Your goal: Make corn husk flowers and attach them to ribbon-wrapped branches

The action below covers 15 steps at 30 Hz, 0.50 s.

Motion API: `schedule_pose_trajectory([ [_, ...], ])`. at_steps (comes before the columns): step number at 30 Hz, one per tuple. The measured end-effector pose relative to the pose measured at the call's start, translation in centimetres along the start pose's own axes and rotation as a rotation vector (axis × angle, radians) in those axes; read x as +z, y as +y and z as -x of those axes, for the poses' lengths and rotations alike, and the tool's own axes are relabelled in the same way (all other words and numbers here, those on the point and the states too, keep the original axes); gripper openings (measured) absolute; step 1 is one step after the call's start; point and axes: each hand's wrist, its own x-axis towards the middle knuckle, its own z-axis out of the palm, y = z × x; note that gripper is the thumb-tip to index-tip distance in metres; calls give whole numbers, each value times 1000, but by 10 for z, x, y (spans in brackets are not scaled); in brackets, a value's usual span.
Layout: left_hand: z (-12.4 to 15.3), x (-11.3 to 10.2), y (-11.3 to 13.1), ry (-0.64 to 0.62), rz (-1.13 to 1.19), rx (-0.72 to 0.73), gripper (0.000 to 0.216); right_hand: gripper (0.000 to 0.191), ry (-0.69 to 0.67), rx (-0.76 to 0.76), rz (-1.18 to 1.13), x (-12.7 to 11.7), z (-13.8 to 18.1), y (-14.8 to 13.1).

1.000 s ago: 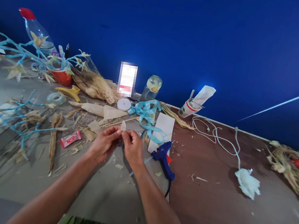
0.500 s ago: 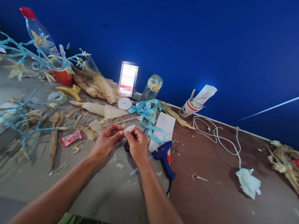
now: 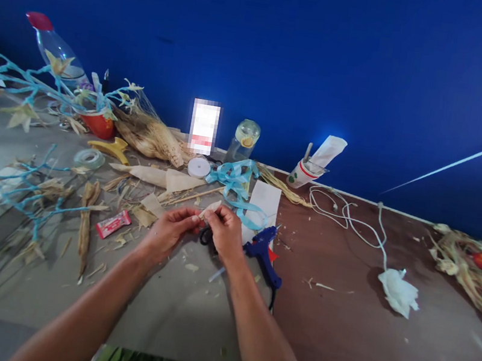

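Note:
A small pale piece of what looks like dried husk point(image 3: 210, 208) is pinched between my two hands at the middle of the table. My left hand point(image 3: 173, 229) grips its lower left end with thumb and fingertips. On its right side, the thumb and fingers of my right hand point(image 3: 224, 231) are closed on the same piece. Just right of that hand lies a blue glue gun point(image 3: 264, 254), its nozzle pointing away from me. Light blue ribbon point(image 3: 235, 179) curls beyond my hands, partly over a white card point(image 3: 266, 195).
Husk scraps and a red-pink wrapper point(image 3: 113, 224) lie left. Blue-stemmed husk flowers point(image 3: 60, 63) stand in a red cup point(image 3: 98, 124). A glass jar point(image 3: 243, 141), a white ribbon spool point(image 3: 199, 167) and a paper cup point(image 3: 303, 174) are at the back; crumpled tissue point(image 3: 398, 292) sits right.
The husk piece has turned slightly in my fingers, and my right hand has shifted a little to the right. The view has moved slightly; the table things stay put.

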Motion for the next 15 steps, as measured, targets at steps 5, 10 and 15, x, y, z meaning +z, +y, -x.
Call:
schedule_pose_trajectory([
  [5, 1, 3, 3, 1, -172, 77, 20, 19, -30, -23, 73, 1, 2, -3],
  [10, -1, 0, 6, 102, -130, 121, 20, 20, -5, 19, 19, 0, 0, -5],
  [15, -4, -5, 10, 212, 96, 111, 24, 26, 222, 6, 100, -19, -11, 4],
])
